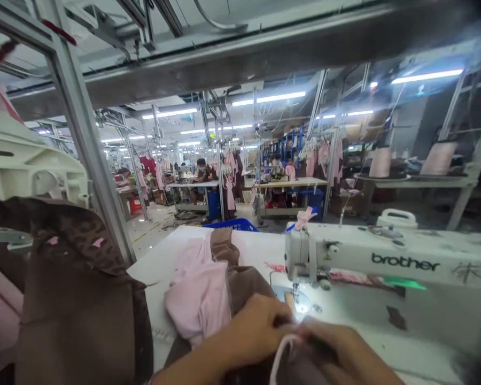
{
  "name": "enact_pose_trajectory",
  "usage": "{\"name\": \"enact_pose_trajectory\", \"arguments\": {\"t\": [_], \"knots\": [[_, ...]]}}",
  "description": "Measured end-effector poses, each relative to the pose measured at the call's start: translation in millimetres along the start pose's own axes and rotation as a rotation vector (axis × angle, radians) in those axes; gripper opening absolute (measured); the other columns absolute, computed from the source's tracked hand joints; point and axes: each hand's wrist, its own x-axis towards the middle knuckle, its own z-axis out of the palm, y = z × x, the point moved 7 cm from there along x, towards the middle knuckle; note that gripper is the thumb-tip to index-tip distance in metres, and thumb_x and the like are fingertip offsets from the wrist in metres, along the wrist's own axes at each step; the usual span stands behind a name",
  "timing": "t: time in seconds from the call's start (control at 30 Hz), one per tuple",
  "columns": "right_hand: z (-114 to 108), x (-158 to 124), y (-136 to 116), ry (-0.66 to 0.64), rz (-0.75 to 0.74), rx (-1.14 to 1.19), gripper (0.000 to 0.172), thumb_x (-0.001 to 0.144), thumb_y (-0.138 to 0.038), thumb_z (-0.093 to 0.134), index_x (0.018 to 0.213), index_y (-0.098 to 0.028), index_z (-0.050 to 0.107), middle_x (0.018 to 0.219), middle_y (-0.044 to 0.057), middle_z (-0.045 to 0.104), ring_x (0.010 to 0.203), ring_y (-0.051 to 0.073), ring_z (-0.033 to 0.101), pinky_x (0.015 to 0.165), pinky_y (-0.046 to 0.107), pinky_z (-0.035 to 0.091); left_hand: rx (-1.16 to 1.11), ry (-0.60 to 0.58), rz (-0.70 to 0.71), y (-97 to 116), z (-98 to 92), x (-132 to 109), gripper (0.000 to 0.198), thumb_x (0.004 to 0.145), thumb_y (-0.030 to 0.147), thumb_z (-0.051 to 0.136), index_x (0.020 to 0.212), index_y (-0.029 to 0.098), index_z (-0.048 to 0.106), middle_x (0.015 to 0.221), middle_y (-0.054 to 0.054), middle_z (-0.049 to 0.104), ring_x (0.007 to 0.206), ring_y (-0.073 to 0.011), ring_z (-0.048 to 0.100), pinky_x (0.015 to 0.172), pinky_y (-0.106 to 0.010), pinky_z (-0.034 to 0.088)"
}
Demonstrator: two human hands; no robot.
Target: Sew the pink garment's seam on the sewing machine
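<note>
In front of the sewing machine [369, 262], my left hand [260, 323] pinches a brown and pink garment [250, 286] near its edge. Close beside it, my right hand [340, 342] is closed on the same garment, slightly blurred. A pale band [281, 359] curves down between both hands. The lit needle area [299, 302] lies just beyond my fingertips. To the left of my left hand, the garment's pink part [202, 299] lies bunched on the white table [156, 283]. My fingertips are partly hidden by the cloth and each other.
On the left, a brown garment with a leopard-print part [76, 299] hangs by a metal post [86, 133]. A small dark scrap [396, 318] lies on the table at right. Two pink thread cones [380, 162] stand behind the machine. A blue basket [240, 224] sits past the table's far edge.
</note>
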Motion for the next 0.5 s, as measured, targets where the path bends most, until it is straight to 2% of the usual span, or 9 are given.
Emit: {"name": "enact_pose_trajectory", "arguments": {"t": [0.07, 0.13, 0.3, 0.5], "knots": [[4, 1, 15, -0.029, 0.150, 0.132, 0.028, 0.094, -0.033, 0.047, 0.071, -0.020, 0.055, 0.066, -0.003, 0.058, 0.061, 0.014, 0.054, 0.055, 0.021, 0.042, -0.084, 0.054, -0.042, -3, -6.0, -6, 0.023, 0.085, 0.030, 0.063, 0.084, 0.010, 0.073, 0.077, -0.003, 0.068, 0.071, -0.0129, 0.057, 0.063, -0.020, 0.039], [7, 1, 22, -0.038, 0.219, 0.170, 0.033, 0.096, -0.040, 0.045, 0.070, -0.019, 0.053, 0.065, -0.003, 0.053, 0.060, 0.013, 0.047, 0.054, 0.022, 0.037, -0.115, 0.051, -0.058, 2, -12.6, -10, 0.024, 0.086, 0.031, 0.062, 0.087, 0.010, 0.073, 0.079, -0.003, 0.067, 0.071, -0.0121, 0.056, 0.064, -0.020, 0.038], [11, -2, 21, -0.079, 0.209, 0.141, 0.034, 0.097, -0.042, 0.044, 0.075, -0.019, 0.057, 0.067, -0.001, 0.056, 0.062, 0.014, 0.047, 0.057, 0.024, 0.036, -0.093, -0.009, -0.059, 19, -21.7, -22, 0.026, 0.091, 0.031, 0.055, 0.091, 0.012, 0.072, 0.079, -0.001, 0.065, 0.071, -0.0107, 0.054, 0.062, -0.019, 0.036], [11, -4, 13, -0.095, 0.169, 0.104, 0.016, 0.091, -0.023, 0.048, 0.081, -0.021, 0.060, 0.073, -0.002, 0.064, 0.068, 0.016, 0.057, 0.061, 0.024, 0.040, 0.041, 0.009, -0.047, 30, -19.6, -38, 0.027, 0.095, 0.028, 0.049, 0.093, 0.015, 0.071, 0.085, -0.002, 0.065, 0.077, -0.0126, 0.057, 0.069, -0.021, 0.038]]}}
